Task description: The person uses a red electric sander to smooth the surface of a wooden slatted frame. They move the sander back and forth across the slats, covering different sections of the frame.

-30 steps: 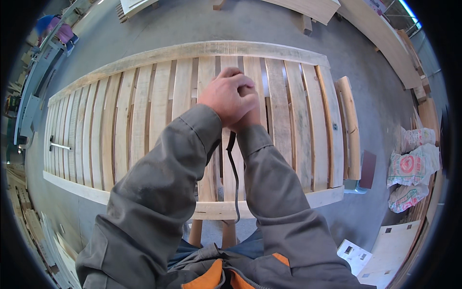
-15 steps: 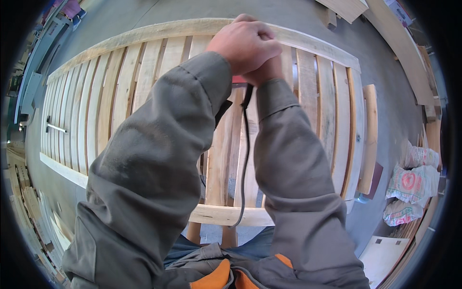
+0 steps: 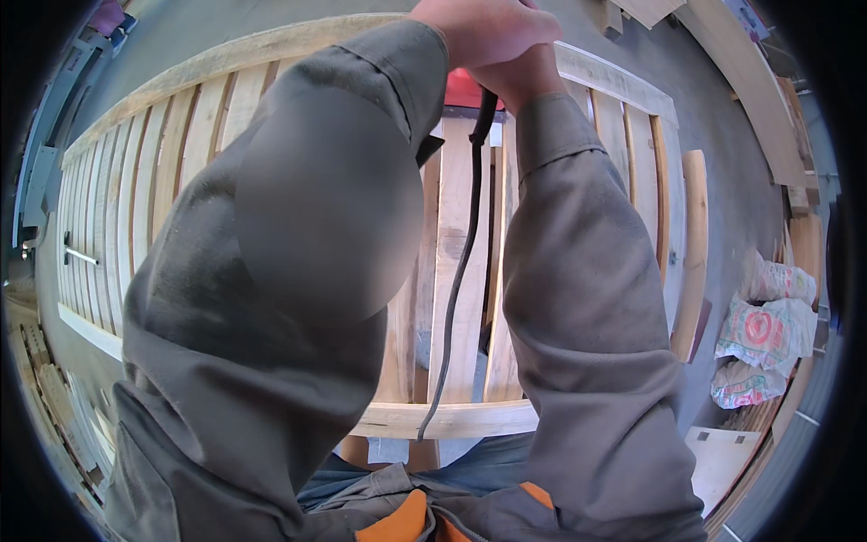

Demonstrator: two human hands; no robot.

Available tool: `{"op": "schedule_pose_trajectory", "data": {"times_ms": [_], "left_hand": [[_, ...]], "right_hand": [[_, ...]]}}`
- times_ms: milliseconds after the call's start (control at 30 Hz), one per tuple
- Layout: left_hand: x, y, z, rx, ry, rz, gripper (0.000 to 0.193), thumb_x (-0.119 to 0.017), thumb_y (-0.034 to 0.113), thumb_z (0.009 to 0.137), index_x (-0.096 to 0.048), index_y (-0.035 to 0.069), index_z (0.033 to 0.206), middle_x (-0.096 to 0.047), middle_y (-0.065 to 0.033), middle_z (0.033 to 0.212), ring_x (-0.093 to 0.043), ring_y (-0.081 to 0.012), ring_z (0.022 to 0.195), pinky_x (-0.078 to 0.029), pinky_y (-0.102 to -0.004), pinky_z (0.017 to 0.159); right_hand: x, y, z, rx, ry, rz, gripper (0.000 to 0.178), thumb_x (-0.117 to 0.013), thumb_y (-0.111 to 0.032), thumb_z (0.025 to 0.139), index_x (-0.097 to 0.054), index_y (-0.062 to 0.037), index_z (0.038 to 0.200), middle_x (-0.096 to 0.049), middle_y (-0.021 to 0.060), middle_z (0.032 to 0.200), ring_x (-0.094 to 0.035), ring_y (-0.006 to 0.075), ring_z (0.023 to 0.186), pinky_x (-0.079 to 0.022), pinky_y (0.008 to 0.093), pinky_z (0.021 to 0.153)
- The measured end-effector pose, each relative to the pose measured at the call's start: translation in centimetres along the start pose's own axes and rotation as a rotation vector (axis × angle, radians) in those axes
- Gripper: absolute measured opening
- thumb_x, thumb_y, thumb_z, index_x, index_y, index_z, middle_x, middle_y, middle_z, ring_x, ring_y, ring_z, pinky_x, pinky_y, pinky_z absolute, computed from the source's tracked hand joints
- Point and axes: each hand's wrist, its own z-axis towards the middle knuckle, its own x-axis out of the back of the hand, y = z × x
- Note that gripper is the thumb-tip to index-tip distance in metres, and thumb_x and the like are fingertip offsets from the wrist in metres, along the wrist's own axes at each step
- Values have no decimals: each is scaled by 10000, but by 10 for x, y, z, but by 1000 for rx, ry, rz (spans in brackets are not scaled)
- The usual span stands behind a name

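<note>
Pale wood slats form a long slatted frame (image 3: 135,194) that fills the view from the left edge to the right, lying over a grey concrete floor (image 3: 713,135). A short metal rod (image 3: 79,256) lies on the slats at far left. Near centre top, the left hand (image 3: 479,32) is closed over a red power tool (image 3: 470,90), mostly hidden beneath it; the tool sits on the far part of the frame. The right hand (image 3: 524,77) is wrapped just under and against the left, clamped on the same tool. A black cable (image 3: 456,280) drops from the tool between the two grey sleeves. At right, a loose curved wooden piece (image 3: 694,244) lies beside the frame; printed sacks (image 3: 763,334) are further right.
</note>
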Motion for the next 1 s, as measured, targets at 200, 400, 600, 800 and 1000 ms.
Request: {"op": "schedule_pose_trajectory", "data": {"times_ms": [200,400,600,800,1000], "left_hand": [[-4,4,-4,66,-19,-37,419,-647,371,855,-814,35,1043,-754,-240,1129,-710,-398,1102,-546,-432,1003],[-9,14,-42,-36,52,12,392,-676,385,887,-815,81,1090,-713,-197,1262,-665,-349,1206,-514,-413,1076],[-10,51,-99,53,-18,-104,343,-715,352,884,-794,106,1110,-650,-201,1338,-660,-387,1201,-523,-427,1085],[-9,97,-177,125,-7,-37,378,-698,340,868,-784,125,1167,-629,-159,1392,-638,-421,1202,-524,-473,1078],[-13,134,-243,169,-36,-60,398,-694,323,862,-768,140,1207,-623,-114,1410,-611,-438,1187,-524,-487,1064]], "right_hand": [[-9,8,-4,23,143,-85,349,-788,-270,856,-736,-106,1159,-749,135,1183,-704,303,1143,-565,392,973],[5,-19,-45,-27,-27,-21,463,-745,-215,929,-607,-50,1339,-663,128,1334,-602,253,1299,-467,374,1099],[-6,-22,-116,-109,-60,343,611,-767,-159,935,-480,-55,1464,-592,99,1422,-556,214,1347,-452,363,1153],[12,-85,-185,-327,1,1452,285,-496,-77,1101,-478,-62,1385,-610,101,1338,-622,198,1245,-559,359,1024],[43,-138,-244,-360,11,1103,289,-580,-121,1026,-550,-64,1308,-645,117,1286,-638,240,1214,-555,392,989]]}}
